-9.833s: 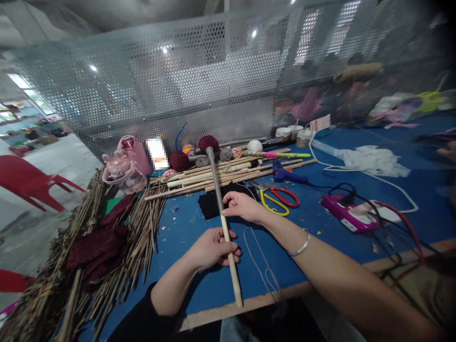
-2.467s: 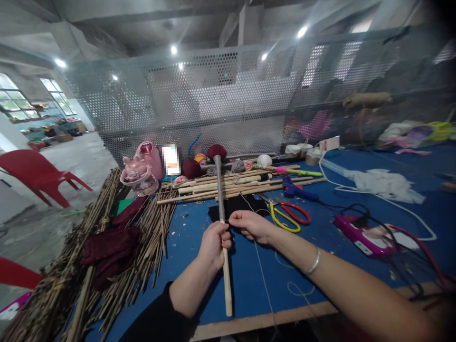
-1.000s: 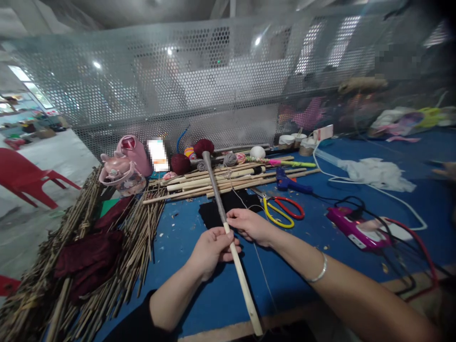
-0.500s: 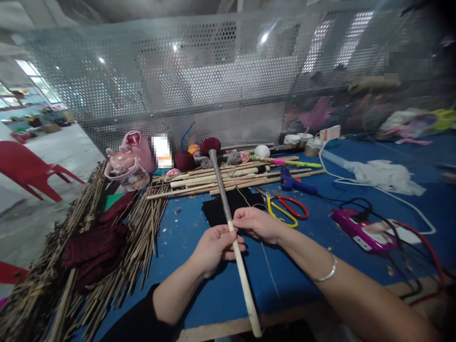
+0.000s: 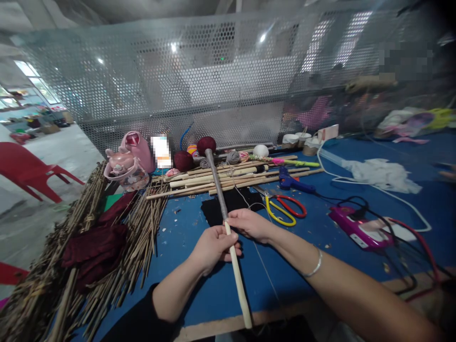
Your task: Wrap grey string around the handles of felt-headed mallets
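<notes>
A pale wooden stick slants away from me, its upper part wrapped in grey and its far end topped by a dark red ball. My left hand is closed around the bare wood just below the grey wrapping. At the wrapping's lower edge, my right hand pinches with thumb and finger against the stick; what lies between the fingertips is too small to make out. A thin thread hangs below my right hand toward the table's front edge. Black cloth lies beneath the stick.
Scissors, a blue glue gun and a purple power strip lie right on the blue table. Sticks and yarn balls lie behind. Twig bundles, dark red cloth and a pink basket are left.
The stick has turned slightly and its dark red top has shifted left. My right hand has moved a little left along with it, still at the wrapping's lower edge.
</notes>
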Available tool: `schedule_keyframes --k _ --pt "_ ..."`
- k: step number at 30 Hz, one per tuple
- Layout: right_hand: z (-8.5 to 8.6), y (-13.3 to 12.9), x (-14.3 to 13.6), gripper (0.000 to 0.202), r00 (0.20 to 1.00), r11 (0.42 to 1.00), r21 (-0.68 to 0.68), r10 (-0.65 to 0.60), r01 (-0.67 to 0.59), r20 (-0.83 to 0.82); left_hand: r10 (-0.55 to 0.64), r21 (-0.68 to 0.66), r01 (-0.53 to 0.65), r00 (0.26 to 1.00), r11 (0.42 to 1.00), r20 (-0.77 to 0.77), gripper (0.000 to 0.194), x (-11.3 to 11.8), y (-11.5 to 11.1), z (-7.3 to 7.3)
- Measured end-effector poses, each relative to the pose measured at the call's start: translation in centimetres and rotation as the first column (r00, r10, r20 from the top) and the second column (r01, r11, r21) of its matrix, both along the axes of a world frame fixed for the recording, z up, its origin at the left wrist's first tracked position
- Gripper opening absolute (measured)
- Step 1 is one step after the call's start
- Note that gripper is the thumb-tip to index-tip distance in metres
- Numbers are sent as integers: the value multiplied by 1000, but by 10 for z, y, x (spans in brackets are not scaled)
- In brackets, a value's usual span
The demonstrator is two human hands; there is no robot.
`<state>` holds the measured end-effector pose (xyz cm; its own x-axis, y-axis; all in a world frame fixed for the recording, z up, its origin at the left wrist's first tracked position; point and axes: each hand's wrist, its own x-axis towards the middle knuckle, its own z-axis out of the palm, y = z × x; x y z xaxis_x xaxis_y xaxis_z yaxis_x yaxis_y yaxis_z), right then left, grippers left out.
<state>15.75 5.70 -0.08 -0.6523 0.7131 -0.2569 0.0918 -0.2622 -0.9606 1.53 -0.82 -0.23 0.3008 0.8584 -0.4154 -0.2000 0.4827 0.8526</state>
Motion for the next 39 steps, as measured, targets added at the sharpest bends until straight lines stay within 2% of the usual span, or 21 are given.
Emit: schedule_keyframes --k 2,6,8,10,14,16,19,21,25,27,31,33,37,39 --pt "1 2 0 27 1000 1000 1 3 -3 -8 5 17 -5 1000 1000 1 34 0 -1 2" --pt "3 3 2 29 994 998 -45 46 -51 -95 -79 34 75 983 997 167 36 0 -3 10" --pt "2 2 1 29 991 996 -47 68 -73 -113 -115 35 110 972 993 203 37 0 -4 11" --pt "0 1 -1 29 993 999 -14 51 -53 -106 -118 31 114 983 993 140 36 0 -4 8" --pt "-2 2 -2 30 995 996 69 -58 64 -76 -28 64 32 997 997 -66 35 2 -3 1" --pt "-1 4 0 28 996 1000 23 -3 5 -84 -25 55 25 1000 998 -16 34 2 -4 3" --pt "0 6 4 30 980 987 -75 133 -146 -151 -86 33 82 986 996 145 33 0 -5 9" --pt "-1 6 3 28 975 985 -74 139 -153 -173 -115 13 114 978 993 172 34 -1 -5 11" --pt "-6 4 -2 26 991 997 -29 66 -70 -113 -39 -9 39 999 999 -17 33 -1 -3 8" --pt "-6 4 -3 26 992 998 -41 52 -57 -111 -8 7 9 998 1000 -57 33 -1 -3 8" --pt "-1 4 0 28 983 982 -138 105 -126 -150 -80 25 78 990 997 114 34 -2 -3 12" --pt "0 4 0 28 985 984 -128 107 -125 -137 -109 14 108 984 994 142 36 -2 -4 12" --pt "-3 4 -2 30 999 999 -36 27 -28 -36 -91 -15 91 994 996 -60 36 -1 -5 5" --pt "-5 5 -2 29 999 999 -42 21 -22 -31 -72 -7 71 992 997 -104 35 0 -5 4"
